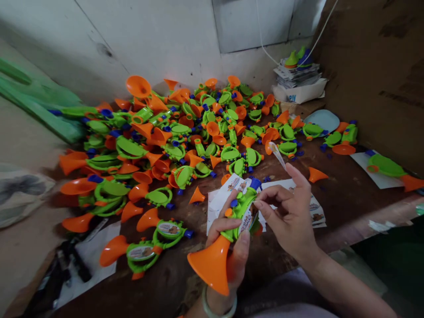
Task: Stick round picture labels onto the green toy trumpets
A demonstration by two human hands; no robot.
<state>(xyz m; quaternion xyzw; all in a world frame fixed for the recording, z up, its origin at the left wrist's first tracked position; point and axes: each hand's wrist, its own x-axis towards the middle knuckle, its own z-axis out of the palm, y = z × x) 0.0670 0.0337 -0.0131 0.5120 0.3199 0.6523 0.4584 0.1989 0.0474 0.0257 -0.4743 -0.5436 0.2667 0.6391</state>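
Note:
My left hand (236, 254) is wrapped round a green toy trumpet (244, 204) with an orange bell and blue mouthpiece, its bell tilted toward me. An oval picture sticker (247, 218) lies on the trumpet's flat side. My right hand (289, 214) pinches at the upper edge of that sticker, thumb and finger together against the toy. A thin, curled whitish strip (277, 153) sticks up by a raised finger of this hand. Beneath the toy are printed sticker sheets (218, 201). Two trumpets with oval stickers (141, 252) lie at the left front.
A large heap of green, orange and blue toy trumpets (179, 129) covers the back and left of the brown table (334, 194). Loose orange bells (197, 195) lie nearby. At the back right stand a paper stack (298, 79) and a pale dish (322, 120), beside a cardboard panel (374, 79).

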